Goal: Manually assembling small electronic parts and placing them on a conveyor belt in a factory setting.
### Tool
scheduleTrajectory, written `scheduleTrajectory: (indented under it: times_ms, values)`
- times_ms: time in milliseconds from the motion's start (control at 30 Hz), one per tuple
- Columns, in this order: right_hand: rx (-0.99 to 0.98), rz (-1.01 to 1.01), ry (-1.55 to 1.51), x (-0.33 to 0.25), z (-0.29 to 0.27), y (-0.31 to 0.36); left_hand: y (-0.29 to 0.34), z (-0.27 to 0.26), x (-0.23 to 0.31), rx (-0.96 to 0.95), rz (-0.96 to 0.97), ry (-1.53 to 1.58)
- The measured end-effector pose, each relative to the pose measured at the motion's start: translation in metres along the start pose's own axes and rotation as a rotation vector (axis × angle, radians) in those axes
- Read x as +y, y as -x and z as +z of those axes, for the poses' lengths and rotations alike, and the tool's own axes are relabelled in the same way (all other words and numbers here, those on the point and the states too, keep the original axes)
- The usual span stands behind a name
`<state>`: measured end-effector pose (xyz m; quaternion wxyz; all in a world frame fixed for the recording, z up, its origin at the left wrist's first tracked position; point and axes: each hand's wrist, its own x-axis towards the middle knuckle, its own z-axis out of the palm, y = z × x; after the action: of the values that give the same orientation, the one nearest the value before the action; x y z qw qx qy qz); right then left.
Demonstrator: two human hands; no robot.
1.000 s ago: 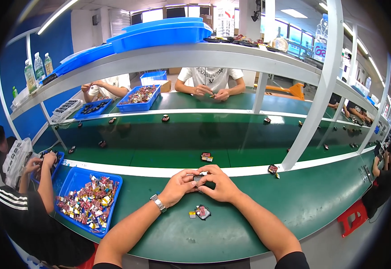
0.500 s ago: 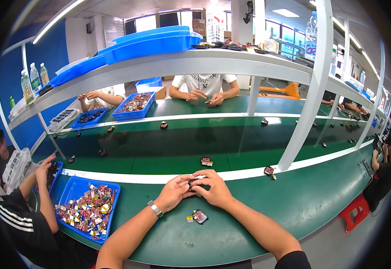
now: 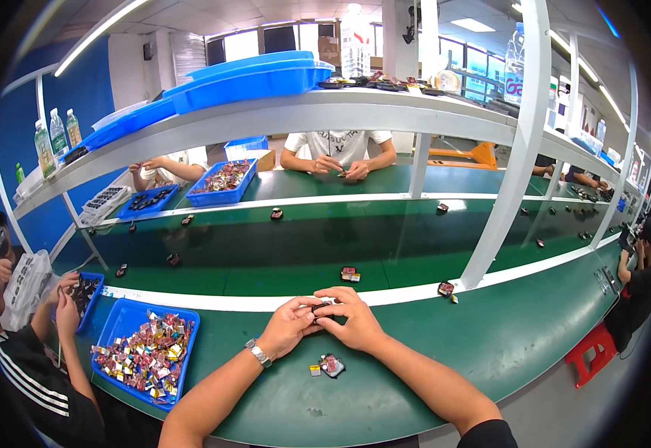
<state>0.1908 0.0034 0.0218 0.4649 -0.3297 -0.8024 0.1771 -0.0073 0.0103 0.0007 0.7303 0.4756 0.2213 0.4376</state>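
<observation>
Both my hands meet over the green bench (image 3: pixel 415 373), in front of the white rail. Between the fingertips is a small black casing (image 3: pixel 322 305), mostly covered by the fingers. My left hand (image 3: pixel 286 326), with a silver watch on its wrist, closes on it from the left. Across from it, my right hand (image 3: pixel 353 321) pinches the same piece with thumb and fingers. Just below the hands lies a small dark casing with a reddish part (image 3: pixel 331 365), a yellow-and-white tab (image 3: pixel 315 370) beside it.
At my left stands a blue bin (image 3: pixel 195 328) heaped with small reddish, yellow and white parts. Beyond the white rail (image 3: pixel 213 302), the green belt (image 3: pixel 303 246) carries scattered small units. A white post (image 3: pixel 512 149) rises at right. Co-workers sit opposite and to both sides.
Units on the belt have shifted slightly right. The co-worker at left has brought both hands together over the dark-parts bin. My hands keep their hold, with small finger movements.
</observation>
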Motion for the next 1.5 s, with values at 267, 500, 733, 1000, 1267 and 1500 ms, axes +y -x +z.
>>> scheduleTrajectory:
  times_ms: [267,500,733,1000,1267,1500]
  values:
    - [0.053,-0.062,0.091,-0.012,0.0,-0.001,-0.001,-0.005,0.0,-0.011,0.043,0.044]
    - [0.097,-0.092,0.056,-0.011,0.004,-0.001,0.0,-0.005,-0.002,-0.007,0.052,0.046]
    - [0.149,-0.107,0.101,-0.013,0.001,-0.001,-0.001,0.003,0.001,-0.032,0.071,0.076]
    - [0.142,-0.085,0.069,-0.01,0.003,0.002,0.0,0.002,0.0,-0.005,0.054,0.087]
    - [0.128,0.024,-0.004,-0.005,0.006,0.002,0.001,0.005,0.002,0.02,0.044,0.084]
    - [0.085,0.0,-0.025,0.0,0.006,0.001,0.001,0.005,-0.003,0.07,0.065,0.035]
